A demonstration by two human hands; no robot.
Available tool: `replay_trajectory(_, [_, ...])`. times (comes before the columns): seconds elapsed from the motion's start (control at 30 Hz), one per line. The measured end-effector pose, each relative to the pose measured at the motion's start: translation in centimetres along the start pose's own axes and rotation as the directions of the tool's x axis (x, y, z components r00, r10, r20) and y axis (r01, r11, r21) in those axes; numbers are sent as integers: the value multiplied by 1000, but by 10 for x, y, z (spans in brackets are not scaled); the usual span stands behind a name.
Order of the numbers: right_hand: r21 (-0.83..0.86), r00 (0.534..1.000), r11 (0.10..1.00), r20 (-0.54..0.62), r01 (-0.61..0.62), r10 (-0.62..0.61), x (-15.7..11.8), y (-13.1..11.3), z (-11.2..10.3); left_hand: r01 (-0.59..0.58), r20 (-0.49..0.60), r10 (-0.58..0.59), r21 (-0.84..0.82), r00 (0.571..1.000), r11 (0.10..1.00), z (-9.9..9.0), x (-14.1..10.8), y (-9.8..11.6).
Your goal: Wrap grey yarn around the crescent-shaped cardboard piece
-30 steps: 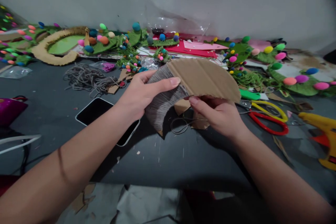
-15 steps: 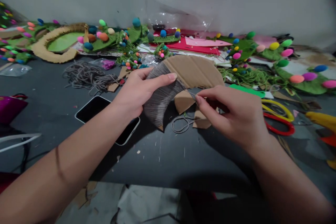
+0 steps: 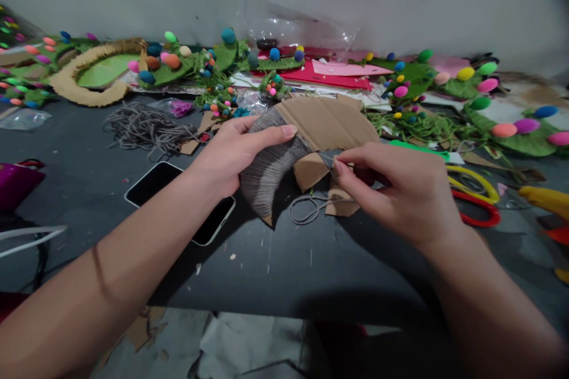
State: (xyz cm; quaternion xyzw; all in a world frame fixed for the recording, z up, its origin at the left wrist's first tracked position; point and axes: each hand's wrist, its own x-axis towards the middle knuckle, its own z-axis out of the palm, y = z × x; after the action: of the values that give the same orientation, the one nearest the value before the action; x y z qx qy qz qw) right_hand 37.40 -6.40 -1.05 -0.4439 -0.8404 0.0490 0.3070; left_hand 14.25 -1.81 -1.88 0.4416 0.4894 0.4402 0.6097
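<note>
A curved cardboard crescent is held up over the table, its left part wrapped in grey yarn and its right part bare. My left hand grips the wrapped part, thumb on the front face, other fingers hidden behind. At the crescent's inner edge, my right hand pinches the yarn strand between thumb and forefinger, and the strand runs taut up to the cardboard. Below lies a loose loop of the yarn beside small cardboard scraps.
A tangled heap of grey yarn and a phone lie at left. Scissors with yellow and red handles and a yellow tool lie at right. Green leaf pieces with coloured balls line the wall.
Both hands and the crescent stay in nearly the same place. The right hand has shifted very slightly, still pinching the yarn; the whole view has moved a little.
</note>
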Motion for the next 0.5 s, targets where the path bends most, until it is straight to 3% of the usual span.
replay_trajectory(0.2, [-6, 983, 993, 140, 120, -118, 0, -5, 0, -77, 6, 77, 108, 997, 991, 1, -3, -4])
replay_trajectory(0.33, [57, 949, 977, 231, 206, -214, 2, -3, -5, -161, 56, 151, 291, 987, 943, 3, -9, -3])
replay_trajectory(0.5, [26, 922, 942, 201, 334, -332, 6, 2, -10, -128, 225, 16, 494, 974, 860, 9, -17, 2])
